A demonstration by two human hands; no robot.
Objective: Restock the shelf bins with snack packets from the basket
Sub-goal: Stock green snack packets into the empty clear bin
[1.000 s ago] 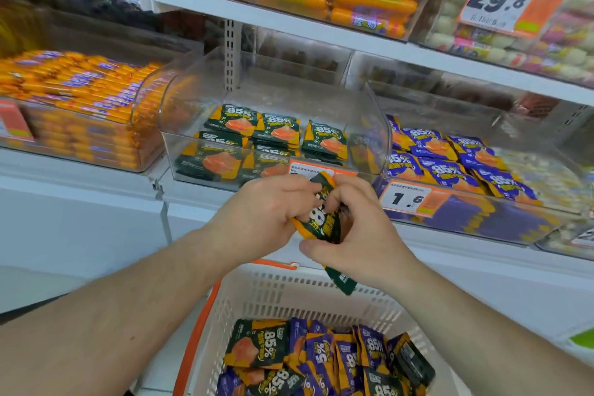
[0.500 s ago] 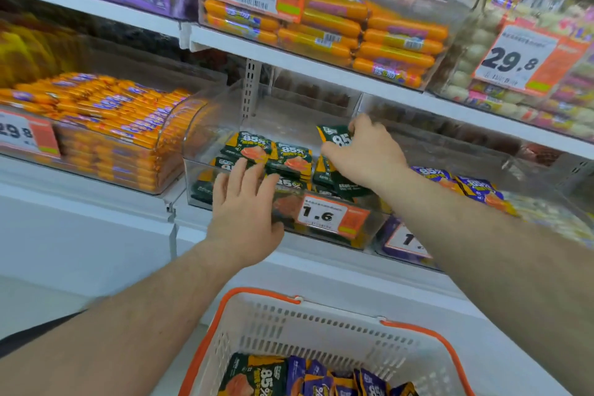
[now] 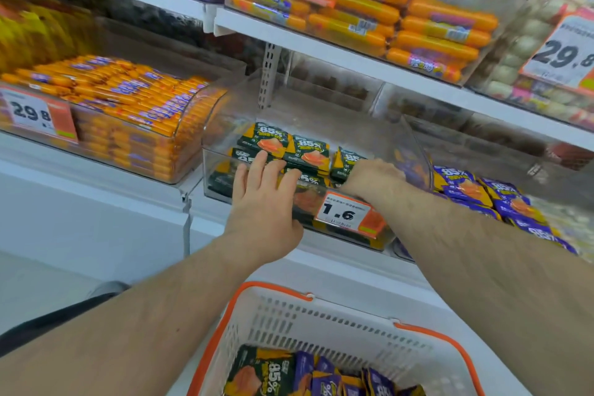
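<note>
The left hand (image 3: 263, 199) is lying flat with straight, spread fingers against the front wall of the clear plastic shelf bin (image 3: 225, 151), its fingertips reaching over the rim. The right hand (image 3: 369, 175) is reaching down inside that bin among the dark green and orange snack packets (image 3: 307, 151), but whether its hidden fingers are gripping one cannot be told. More green and purple packets (image 3: 324, 378) are lying in the white orange-rimmed plastic basket (image 3: 321, 321) below the shelf.

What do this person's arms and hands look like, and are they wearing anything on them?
Both forearms are bare right up to the picture's edge: no sleeves show. The left hand and the right hand have no gloves, and no watch, bracelet or ring shows. Fine hair shows on both forearms, clearest on the right one.
</note>
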